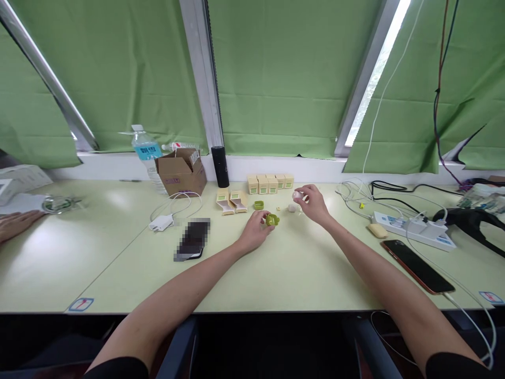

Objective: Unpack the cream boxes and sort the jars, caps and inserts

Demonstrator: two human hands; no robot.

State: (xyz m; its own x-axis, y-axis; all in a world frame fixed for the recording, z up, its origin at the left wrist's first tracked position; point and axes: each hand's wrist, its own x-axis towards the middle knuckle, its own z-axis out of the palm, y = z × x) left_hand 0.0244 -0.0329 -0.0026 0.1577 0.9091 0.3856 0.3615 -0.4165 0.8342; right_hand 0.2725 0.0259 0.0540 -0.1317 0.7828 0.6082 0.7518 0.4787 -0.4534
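"Dark sleeves point(116, 368) at bottom edge, forearms point(189, 284) out over the tabletop point(292, 284). What've the hands got?"

"L hand point(253, 232): small green cup point(272, 220), gripped btwn thumb & fingers, approx. mid-tabletop. R hand point(314, 203): small whitish pc point(298, 195), pinched at fingertips. Too small to ID."

"Anything btwn or near them?"

"Pale pc point(292, 208) on the tabletop, just under R hand. Tiny yellow bit point(278, 209) btwn the two hands. Green container point(259, 205) sits just beyond L hand."

"Boxes?"

"Two open cream boxes point(232, 202) left of the green container, plus a row of small cream boxes point(267, 184) behind, nr the wall."

"Rest, ASAP?"

"Far left: cardboard box point(179, 176) w/ water bottle point(148, 152) beside it. Right: orange-edged phone point(418, 266), nr the power strip point(414, 231). Another person's hand point(19, 223) rests at the L edge."
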